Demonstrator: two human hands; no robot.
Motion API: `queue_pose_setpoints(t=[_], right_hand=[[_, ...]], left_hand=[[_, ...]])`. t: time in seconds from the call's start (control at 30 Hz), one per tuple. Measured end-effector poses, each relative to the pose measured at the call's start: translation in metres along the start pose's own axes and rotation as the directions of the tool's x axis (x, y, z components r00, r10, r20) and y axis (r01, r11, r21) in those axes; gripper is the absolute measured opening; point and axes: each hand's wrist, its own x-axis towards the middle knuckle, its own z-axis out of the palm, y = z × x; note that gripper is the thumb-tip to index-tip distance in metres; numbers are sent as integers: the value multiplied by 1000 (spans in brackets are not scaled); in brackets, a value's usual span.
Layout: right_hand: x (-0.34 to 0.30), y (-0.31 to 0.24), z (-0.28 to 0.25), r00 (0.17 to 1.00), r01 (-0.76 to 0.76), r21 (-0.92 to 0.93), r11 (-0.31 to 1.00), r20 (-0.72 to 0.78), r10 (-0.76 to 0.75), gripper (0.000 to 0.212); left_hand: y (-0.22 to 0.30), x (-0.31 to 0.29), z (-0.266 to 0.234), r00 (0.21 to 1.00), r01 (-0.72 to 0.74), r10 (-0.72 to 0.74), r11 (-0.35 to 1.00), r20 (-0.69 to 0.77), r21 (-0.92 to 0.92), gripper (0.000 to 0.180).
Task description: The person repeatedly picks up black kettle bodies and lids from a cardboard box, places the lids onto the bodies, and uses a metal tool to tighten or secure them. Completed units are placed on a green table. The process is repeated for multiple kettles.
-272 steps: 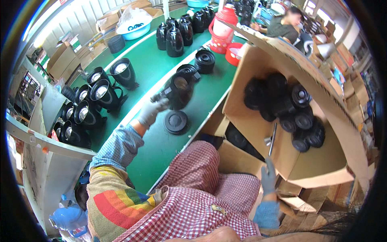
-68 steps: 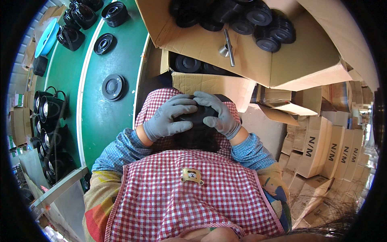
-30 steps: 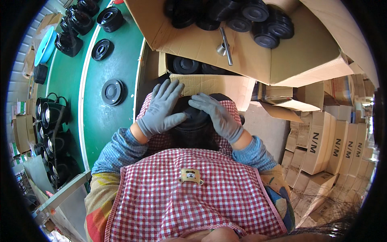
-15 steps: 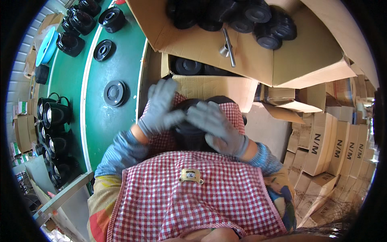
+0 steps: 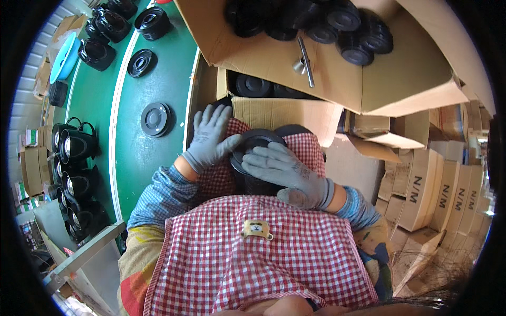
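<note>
A round black plastic part [image 5: 243, 151] rests at my lap, over the checked apron. My left hand [image 5: 210, 139], in a grey glove, is open with its fingers spread upward. Its thumb reaches to the left rim of the part. My right hand [image 5: 287, 171], gloved too, lies flat across the part's near right side with fingers stretched out, touching or just above it. What supports the part from below is mostly hidden. To the left, a flat black disc [image 5: 156, 119] lies on the green conveyor belt [image 5: 137, 174].
An open cardboard box [image 5: 337, 79] ahead holds several black round parts and a metal tool [image 5: 305, 61]. More parts sit in a lower box [image 5: 284, 113]. Black kettle-like bodies [image 5: 79, 145] line the belt's far left. Stacked cartons [image 5: 419, 181] stand at right.
The hands were blurred in motion above the part; now they are sharper. My right hand has lowered and flattened over the part, whose round top shows more clearly. My left hand stays open.
</note>
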Motion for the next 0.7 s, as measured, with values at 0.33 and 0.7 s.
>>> queue_pose_setpoints(t=[0.33,0.7], right_hand=[[-9,30,0,966,-260,247,933,50,256,56],[57,30,5,949,243,-96,965,231,-216,93]], left_hand=[[35,5,-10,979,-183,183,983,95,-11,80],[11,102,55,923,243,-4,780,384,-577,27]])
